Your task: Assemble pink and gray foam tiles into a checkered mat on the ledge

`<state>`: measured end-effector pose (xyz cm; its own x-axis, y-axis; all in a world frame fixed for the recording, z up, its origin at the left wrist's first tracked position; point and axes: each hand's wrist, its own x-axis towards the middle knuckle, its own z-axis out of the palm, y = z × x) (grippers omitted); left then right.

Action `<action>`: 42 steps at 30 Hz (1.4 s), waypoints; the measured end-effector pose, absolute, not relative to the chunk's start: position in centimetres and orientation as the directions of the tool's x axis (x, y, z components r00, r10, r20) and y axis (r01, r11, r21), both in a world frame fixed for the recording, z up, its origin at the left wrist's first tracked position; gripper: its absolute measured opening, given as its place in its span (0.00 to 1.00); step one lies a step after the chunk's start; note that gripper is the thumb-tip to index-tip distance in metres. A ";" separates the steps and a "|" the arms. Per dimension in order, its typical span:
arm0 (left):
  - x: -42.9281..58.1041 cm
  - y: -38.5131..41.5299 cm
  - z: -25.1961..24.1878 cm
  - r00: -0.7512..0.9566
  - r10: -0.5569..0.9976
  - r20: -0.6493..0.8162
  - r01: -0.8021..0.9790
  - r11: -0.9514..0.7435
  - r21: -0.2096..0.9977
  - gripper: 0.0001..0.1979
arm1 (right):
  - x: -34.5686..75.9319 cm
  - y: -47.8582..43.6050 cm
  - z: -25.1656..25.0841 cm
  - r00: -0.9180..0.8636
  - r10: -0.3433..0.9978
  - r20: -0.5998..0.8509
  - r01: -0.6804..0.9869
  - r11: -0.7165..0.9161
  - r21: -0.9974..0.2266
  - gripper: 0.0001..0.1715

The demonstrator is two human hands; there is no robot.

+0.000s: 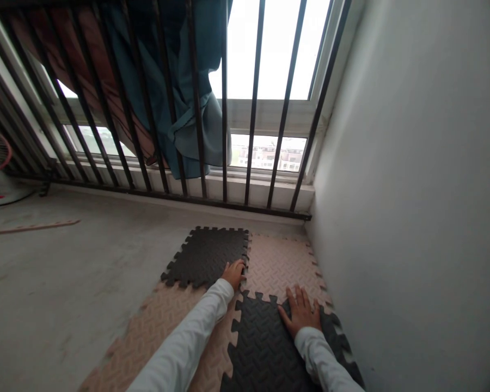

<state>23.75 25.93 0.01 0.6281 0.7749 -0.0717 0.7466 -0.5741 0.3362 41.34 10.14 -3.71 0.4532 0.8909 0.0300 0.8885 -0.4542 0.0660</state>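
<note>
Interlocking foam floor mats lie on the floor in a checker of dark grey and beige. My left hand [233,274] rests at the right edge of the far dark mat [210,251], by its seam with the far beige mat [278,264]; its fingers are stretched out. My right hand [301,313] lies flat with fingers spread, across the seam between the far beige mat and the near dark mat [265,345]. Below my left forearm is the near beige mat [169,313], partly covered by the sleeve. Neither hand grips anything.
A white wall [416,190] rises along the right. Dark metal railing [224,136] stands before the window, with a blue curtain [188,92] and a reddish curtain [93,60] behind it. At left are a fan [2,188] and a thin strip [38,227] on the concrete floor [65,294].
</note>
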 end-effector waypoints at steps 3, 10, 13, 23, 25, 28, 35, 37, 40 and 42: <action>24.0 25.9 -0.8 0.690 0.717 -0.096 0.707 -0.640 0.301 0.18 | 41.4 10.2 -3.8 0.448 0.893 0.032 0.891 -0.450 0.069 0.38; 24.1 25.5 -1.3 0.737 0.656 -0.162 0.672 -0.689 0.269 0.21 | 41.3 10.2 -3.4 0.465 0.885 -0.009 0.883 -0.463 0.073 0.38; 24.2 25.5 -1.2 0.740 0.648 -0.179 0.671 -0.696 0.257 0.22 | 41.2 10.2 -3.2 0.464 0.886 -0.004 0.884 -0.463 0.067 0.38; 23.8 25.4 -1.0 0.772 0.608 -0.187 0.636 -0.728 0.256 0.19 | 41.2 10.1 -3.4 0.462 0.887 0.016 0.884 -0.462 0.070 0.37; 23.6 25.4 -0.9 0.786 0.591 -0.183 0.618 -0.742 0.260 0.19 | 41.2 10.2 -3.4 0.468 0.884 -0.006 0.882 -0.466 0.072 0.37; 23.5 25.6 -0.7 0.796 0.577 -0.182 0.605 -0.753 0.257 0.19 | 41.2 10.2 -3.2 0.474 0.879 -0.041 0.879 -0.470 0.079 0.38; 23.8 26.4 -0.8 0.793 0.584 -0.174 0.610 -0.756 0.240 0.20 | 41.2 10.3 -3.2 0.476 0.878 -0.048 0.879 -0.472 0.070 0.37; 24.0 26.7 -1.1 0.784 0.594 -0.179 0.621 -0.749 0.234 0.21 | 41.2 10.3 -3.2 0.478 0.877 -0.044 0.877 -0.474 0.073 0.37; 24.3 26.9 -1.4 0.774 0.603 -0.193 0.633 -0.739 0.229 0.21 | 41.1 10.3 -3.2 0.476 0.878 -0.043 0.878 -0.472 0.077 0.37; 24.4 26.8 -1.5 0.768 0.608 -0.200 0.640 -0.735 0.226 0.22 | 41.1 10.3 -3.2 0.477 0.878 -0.041 0.877 -0.473 0.082 0.38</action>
<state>24.42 26.79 -1.48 0.7684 0.6078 -0.2004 0.6399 -0.7346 0.2257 41.11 10.26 -3.20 0.4769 0.8780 -0.0406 0.8774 -0.4728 0.0818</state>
